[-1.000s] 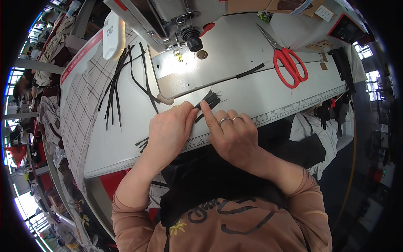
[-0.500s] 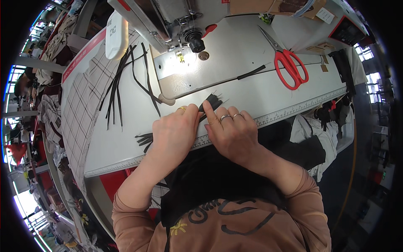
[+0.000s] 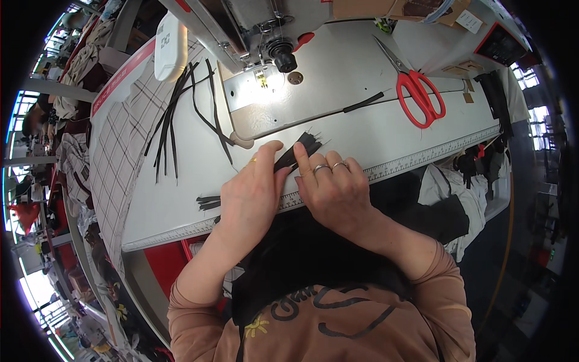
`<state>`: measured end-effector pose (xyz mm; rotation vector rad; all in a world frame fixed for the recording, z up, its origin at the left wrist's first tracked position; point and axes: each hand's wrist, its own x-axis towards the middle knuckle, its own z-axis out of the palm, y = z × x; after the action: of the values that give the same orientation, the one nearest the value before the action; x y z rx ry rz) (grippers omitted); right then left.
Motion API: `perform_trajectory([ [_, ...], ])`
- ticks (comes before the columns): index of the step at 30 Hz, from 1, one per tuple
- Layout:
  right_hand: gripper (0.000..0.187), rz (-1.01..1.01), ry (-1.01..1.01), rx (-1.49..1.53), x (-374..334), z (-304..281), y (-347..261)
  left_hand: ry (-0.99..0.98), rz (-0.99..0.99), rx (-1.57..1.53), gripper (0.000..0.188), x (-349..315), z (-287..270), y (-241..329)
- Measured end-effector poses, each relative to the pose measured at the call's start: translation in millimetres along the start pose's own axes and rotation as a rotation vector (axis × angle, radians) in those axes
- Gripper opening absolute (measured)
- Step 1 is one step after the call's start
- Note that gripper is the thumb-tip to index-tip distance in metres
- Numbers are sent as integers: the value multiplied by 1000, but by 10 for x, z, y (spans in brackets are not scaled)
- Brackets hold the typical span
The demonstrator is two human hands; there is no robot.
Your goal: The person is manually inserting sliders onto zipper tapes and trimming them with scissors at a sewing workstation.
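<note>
A bundle of narrow black fabric strips [image 3: 287,158] lies slantwise at the table's front, its frayed ends fanning out at the upper right and its other ends showing at the lower left. My left hand [image 3: 248,192] is closed round the bundle's middle, thumb below and fingers above. Against the frayed end, my right hand [image 3: 335,192] presses its index finger on the strips; the thumb is beside them and the other fingers are curled. Part of the bundle is hidden under my left hand.
A sewing machine [image 3: 282,55] stands at the back. Red-handled scissors [image 3: 416,96] lie at the right, with a short black strip [image 3: 363,102] nearby. More black strips [image 3: 166,130] lie at left over checked fabric [image 3: 120,145]. A measuring tape [image 3: 416,158] runs along the front edge.
My left hand has loosened, its fingers lifting so that more of the bundle shows. The strips' lower-left ends have drawn closer together. My right hand stays almost where it was.
</note>
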<state>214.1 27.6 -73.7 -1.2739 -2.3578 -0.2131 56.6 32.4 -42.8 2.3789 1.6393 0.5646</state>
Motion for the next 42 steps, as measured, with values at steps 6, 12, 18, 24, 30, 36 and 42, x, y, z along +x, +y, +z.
perform_trajectory([
  [6, 45, -2, -33, 5, 8, -22, -4, -15, -241, -276, 31, -145, -97, -23],
  [12, 47, -8, -29, -16, 11, -20, -8, 48, -211, -386, 22, -201, -32, -76],
  [18, 47, -12, -31, 7, 16, -29, -6, 88, -200, -309, 15, -189, -35, -9],
  [24, 46, -27, -27, -23, 25, -38, 5, 175, -58, -154, 11, -223, 136, -79],
  [30, 42, 193, 25, -149, 2, -317, 462, 228, -32, -141, 9, -231, 152, -94],
  [36, 43, 490, -18, -338, -218, -450, 1616, 227, -29, -143, 8, -216, 163, -93],
  [42, 48, 538, -297, -62, 10, -583, 1728, 230, -36, -140, 7, -222, 160, -93],
])
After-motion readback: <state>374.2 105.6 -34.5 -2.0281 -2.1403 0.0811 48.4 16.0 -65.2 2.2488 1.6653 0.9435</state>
